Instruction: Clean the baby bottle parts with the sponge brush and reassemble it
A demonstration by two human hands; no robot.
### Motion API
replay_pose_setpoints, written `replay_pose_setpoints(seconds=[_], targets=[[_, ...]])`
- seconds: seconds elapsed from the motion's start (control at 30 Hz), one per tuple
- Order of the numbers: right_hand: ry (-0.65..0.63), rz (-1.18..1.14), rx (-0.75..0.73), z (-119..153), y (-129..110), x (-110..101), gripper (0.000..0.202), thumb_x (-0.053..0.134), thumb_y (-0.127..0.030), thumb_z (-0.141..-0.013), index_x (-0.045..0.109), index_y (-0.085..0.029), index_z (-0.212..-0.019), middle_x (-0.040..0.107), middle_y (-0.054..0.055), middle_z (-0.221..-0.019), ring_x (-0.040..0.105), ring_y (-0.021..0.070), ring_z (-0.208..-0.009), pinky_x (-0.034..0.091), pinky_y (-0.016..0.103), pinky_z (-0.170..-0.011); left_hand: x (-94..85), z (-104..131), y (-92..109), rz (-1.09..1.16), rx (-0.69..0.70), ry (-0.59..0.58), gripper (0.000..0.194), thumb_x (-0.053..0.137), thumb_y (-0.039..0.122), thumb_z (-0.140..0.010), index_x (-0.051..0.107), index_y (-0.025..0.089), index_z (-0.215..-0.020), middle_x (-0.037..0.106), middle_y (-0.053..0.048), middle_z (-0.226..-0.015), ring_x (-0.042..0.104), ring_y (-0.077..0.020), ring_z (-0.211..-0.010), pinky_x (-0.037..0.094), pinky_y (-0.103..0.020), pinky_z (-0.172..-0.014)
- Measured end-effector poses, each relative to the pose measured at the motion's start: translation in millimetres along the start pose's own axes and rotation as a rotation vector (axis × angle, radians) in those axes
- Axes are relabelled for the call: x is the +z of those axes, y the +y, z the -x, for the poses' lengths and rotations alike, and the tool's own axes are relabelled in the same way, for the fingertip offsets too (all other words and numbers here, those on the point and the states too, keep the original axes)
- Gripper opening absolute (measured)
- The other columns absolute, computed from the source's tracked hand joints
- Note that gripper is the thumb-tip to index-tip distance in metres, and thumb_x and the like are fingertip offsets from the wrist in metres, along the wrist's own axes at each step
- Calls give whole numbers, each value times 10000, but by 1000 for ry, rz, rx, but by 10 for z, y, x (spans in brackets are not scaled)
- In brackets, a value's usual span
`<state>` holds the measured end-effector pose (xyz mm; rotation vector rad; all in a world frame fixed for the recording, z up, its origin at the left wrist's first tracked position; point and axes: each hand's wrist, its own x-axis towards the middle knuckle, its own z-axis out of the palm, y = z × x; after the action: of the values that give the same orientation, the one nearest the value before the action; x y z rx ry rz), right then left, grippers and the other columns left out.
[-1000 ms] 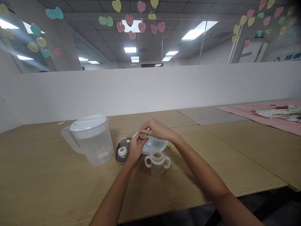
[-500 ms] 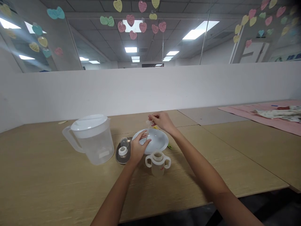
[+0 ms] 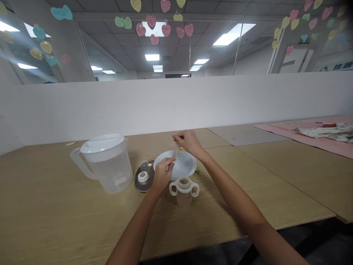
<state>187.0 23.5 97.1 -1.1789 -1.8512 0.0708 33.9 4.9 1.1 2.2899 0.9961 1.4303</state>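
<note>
Over the white bowl (image 3: 188, 165), a thin clear straw (image 3: 176, 150) stands nearly upright between my hands. My right hand (image 3: 189, 142) pinches its upper end, where a small clear piece shows at the fingertips. Lower down, my left hand (image 3: 162, 173) is closed on the straw between thumb and fingers. Just in front of the bowl stands a two-handled baby bottle (image 3: 184, 198) with its top off. To the left, a metal tray (image 3: 142, 188) carries a white ring cap (image 3: 142, 177) and a clear dome cover (image 3: 145, 166).
A large lidded plastic pitcher (image 3: 114, 171) stands left of the tray. Something green (image 3: 198, 170) sticks out from the bowl's right side, and a yellow piece shows behind it. A pink cloth (image 3: 309, 138) with fabric on it lies far right. A white wall (image 3: 165, 106) rises behind the table.
My left hand has gone from spread fingers beside the straw to a pinch on it. The straw now stands more upright; my right hand stays at its top.
</note>
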Motion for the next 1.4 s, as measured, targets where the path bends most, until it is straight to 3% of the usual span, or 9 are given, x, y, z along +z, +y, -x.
replay_pose_setpoints(seconds=[0.2,0.33,0.5,0.73,0.83,0.97,1.27,1.4], targets=[[-18,218,-56,18,-85,11,378,496,-216,-855,597,-119,-504,614,55,-531,426,95,-473,261,249,-519,-16,-25,-72,41,3,-19,335,417,119,-844,647,196,-1074,675,-60,-928,603,-166,-872,466,-303,-826],[35,144,-9,19,-92,-32,372,477,-246,-868,601,-127,-538,587,37,-489,497,109,-472,286,229,-512,-7,-19,-69,110,-82,23,323,463,217,-863,565,186,-1168,665,-63,-959,610,-166,-876,470,-303,-841],[71,-3,64,13,-29,-62,354,475,-282,-859,598,-138,-560,628,36,-543,580,126,-481,341,206,-496,17,22,-83,134,-110,32,466,500,268,-852,421,197,-1306,619,-84,-1128,586,-182,-996,434,-338,-931],[58,-32,103,1,28,-58,342,481,-285,-847,613,-136,-570,654,40,-583,579,123,-452,360,203,-481,-16,43,-90,138,-89,33,482,506,203,-811,456,188,-1290,607,-84,-1185,555,-209,-1092,380,-367,-1000],[-3,-25,73,21,-15,-68,329,489,-272,-851,642,-123,-600,648,36,-581,572,115,-464,353,204,-498,-11,27,-49,129,-125,56,403,470,259,-856,504,187,-1251,634,-80,-1152,570,-203,-1074,394,-358,-985],[-138,43,-71,64,-108,-57,324,514,-291,-857,679,-119,-637,645,31,-607,551,111,-538,326,214,-538,1,8,-10,133,-154,54,352,435,328,-889,577,174,-1172,649,-83,-1136,585,-198,-1059,403,-348,-979],[-407,166,-194,148,-254,-69,334,528,-297,-854,641,-137,-584,563,-6,-517,374,74,-477,205,246,-505,-10,0,14,129,-179,114,220,568,325,-805,678,166,-908,707,-55,-941,632,-204,-898,461,-317,-855],[-386,329,-241,149,-319,-42,371,498,-302,-888,625,-139,-579,584,24,-555,424,98,-513,197,259,-518,-4,11,7,72,-182,103,179,577,312,-787,678,170,-827,712,-36,-856,638,-192,-825,470,-296,-801]])
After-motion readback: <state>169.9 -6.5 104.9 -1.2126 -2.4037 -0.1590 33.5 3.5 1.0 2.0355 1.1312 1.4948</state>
